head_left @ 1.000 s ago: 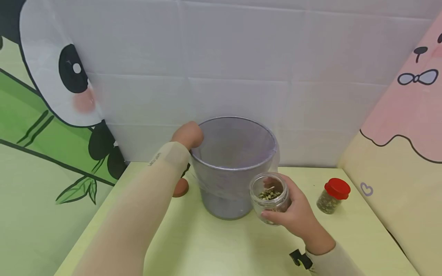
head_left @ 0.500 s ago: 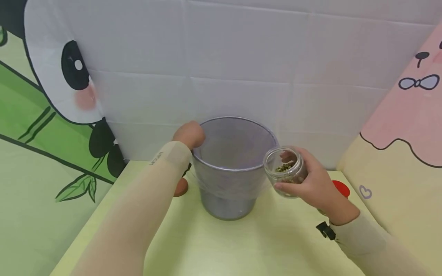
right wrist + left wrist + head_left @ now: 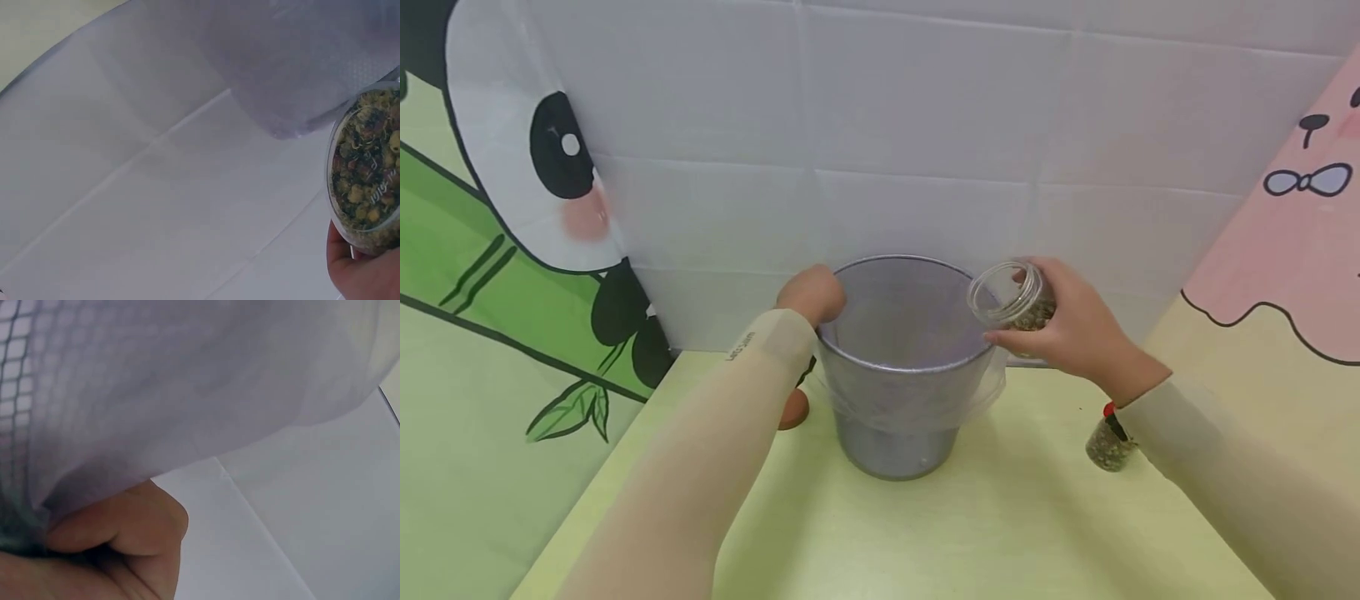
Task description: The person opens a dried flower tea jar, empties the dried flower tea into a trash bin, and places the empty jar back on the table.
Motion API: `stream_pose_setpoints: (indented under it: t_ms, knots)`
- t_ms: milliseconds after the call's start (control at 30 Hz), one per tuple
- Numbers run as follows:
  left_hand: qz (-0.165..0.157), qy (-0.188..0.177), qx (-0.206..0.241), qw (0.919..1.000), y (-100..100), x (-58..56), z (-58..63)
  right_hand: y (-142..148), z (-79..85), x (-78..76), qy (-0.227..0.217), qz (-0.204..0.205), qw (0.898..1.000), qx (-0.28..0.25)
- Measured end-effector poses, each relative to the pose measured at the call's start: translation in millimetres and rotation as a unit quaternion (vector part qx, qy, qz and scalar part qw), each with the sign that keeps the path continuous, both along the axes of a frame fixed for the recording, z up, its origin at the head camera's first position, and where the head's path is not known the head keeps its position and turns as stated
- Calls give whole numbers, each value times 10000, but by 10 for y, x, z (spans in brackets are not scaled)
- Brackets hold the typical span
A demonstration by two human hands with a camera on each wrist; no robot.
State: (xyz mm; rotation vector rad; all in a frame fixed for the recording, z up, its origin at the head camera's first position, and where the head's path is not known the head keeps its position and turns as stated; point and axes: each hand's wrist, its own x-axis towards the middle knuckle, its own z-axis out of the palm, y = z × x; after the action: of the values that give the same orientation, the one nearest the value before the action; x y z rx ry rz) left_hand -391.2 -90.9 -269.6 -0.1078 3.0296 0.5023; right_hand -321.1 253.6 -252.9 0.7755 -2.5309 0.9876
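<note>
A grey mesh waste bin [image 3: 895, 450] stands on the table, lined with a translucent plastic bag [image 3: 895, 400] folded over its rim. My left hand [image 3: 811, 294] grips the bin's left rim and the bag there; the left wrist view shows its curled fingers [image 3: 134, 519] against the liner. Over the right rim, my right hand [image 3: 1071, 325] holds a lidless clear jar [image 3: 1037, 310], tipped with its mouth toward the bin. Dried flower buds lie inside the jar; the right wrist view shows them through its base [image 3: 369, 169]. Whether any are falling cannot be made out.
A second jar [image 3: 1108, 447] with a red lid stands at the right, partly behind the right sleeve. A reddish-brown rounded object [image 3: 795, 410] sits left of the bin, half hidden by the left sleeve. A white sheet wall [image 3: 917, 125] rises behind the table [image 3: 880, 542].
My right hand has lifted the jar up from in front of the bin to its right rim and tilted it further over. The left hand has stayed on the rim.
</note>
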Motion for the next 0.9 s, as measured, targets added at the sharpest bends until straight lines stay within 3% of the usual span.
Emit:
stream_pose_setpoints:
  t_ms: [333,700,900]
  knots:
    - [16,48,2,10000,19,18,-8,-37,130,-290,74,-284,9984,488]
    - [-23,-60,-77,10000,-38,31,62,-164,201,-485,284,-566,9929,1012]
    - [-35,-208,18,9998,-14,15,41,-167,162,-574,405,-757,9866,1388]
